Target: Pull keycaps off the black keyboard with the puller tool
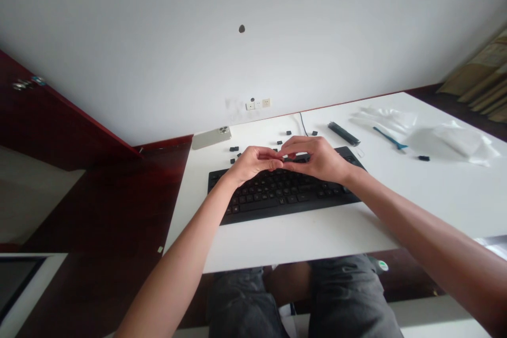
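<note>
My left hand (pixel 257 161) and my right hand (pixel 312 157) meet fingertip to fingertip above a black keyboard (pixel 261 216). Both are closed in a pinch around a small dark piece (pixel 282 159) that looks like a keycap, mostly covered by the fingers. The keyboard lies at a slight slant on the white table, its middle back rows hidden under my hands. Behind it are several loose black keycaps, among them one at the back (pixel 289 132), one farther right (pixel 315 133) and a pair at the left (pixel 234 149).
A phone (pixel 209 138) lies at the white table's (pixel 277 240) back left corner. To the right are a dark bundle of strips (pixel 344 134), a blue tool (pixel 390 138), clear plastic bags (pixel 461 140) and a black piece (pixel 423 158). A cable (pixel 303 124) runs toward the wall.
</note>
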A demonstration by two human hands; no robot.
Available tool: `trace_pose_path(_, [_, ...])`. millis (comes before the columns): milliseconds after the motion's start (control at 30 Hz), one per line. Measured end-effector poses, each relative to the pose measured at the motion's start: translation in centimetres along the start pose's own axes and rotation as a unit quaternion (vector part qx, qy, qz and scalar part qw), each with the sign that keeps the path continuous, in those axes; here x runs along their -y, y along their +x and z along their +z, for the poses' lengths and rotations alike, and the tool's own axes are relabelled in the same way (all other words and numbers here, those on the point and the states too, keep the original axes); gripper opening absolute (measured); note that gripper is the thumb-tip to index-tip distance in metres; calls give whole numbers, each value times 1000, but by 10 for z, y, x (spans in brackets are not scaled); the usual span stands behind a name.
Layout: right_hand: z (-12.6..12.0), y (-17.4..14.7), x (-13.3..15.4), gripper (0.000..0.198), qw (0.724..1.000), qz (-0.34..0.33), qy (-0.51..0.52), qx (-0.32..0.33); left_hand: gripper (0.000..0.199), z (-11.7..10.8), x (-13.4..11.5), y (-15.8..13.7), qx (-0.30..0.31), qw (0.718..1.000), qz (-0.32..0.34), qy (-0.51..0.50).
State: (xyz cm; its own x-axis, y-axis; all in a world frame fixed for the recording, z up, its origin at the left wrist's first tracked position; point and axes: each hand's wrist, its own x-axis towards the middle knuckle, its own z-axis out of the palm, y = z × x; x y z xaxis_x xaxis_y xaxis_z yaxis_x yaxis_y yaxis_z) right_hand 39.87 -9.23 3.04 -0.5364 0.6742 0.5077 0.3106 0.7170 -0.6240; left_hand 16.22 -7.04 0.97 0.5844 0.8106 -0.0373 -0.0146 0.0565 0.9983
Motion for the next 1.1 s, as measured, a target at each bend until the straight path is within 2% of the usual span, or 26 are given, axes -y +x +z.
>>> trace_pose_path(167, [-4,0,1,21,998,-10,-48,28,39,4,1,-1,-2,1000,-11,-30])
trace_pose_path(367, [-10,2,3,19,996,2,-84,43,38,6,-3,-2,-22,1000,8,12])
trace_pose_path(467, [-30,-1,-11,19,988,82,-129,-5,40,2,-5,-2,-71,995,32,65])
trace_pose_path(567, [-59,-7,-33,18,958,201,-202,-30,36,-6,-3,0,-136,978,72,141])
trace_pose_path(667, [-82,-14,-50,18,921,280,-269,-15,30,-13,1,2,-179,953,97,227])
trace_pose_path(800, [-85,-18,-63,17,894,332,-301,25,25,-27,1,1,-240,915,96,309])
trace_pose_path(900, [-78,-18,-70,16,889,349,-292,48,24,-49,-3,-1,-332,872,110,342])
trace_pose_path(1100, [-77,-18,-75,17,886,362,-287,49,21,-109,5,-7,-528,769,113,342])
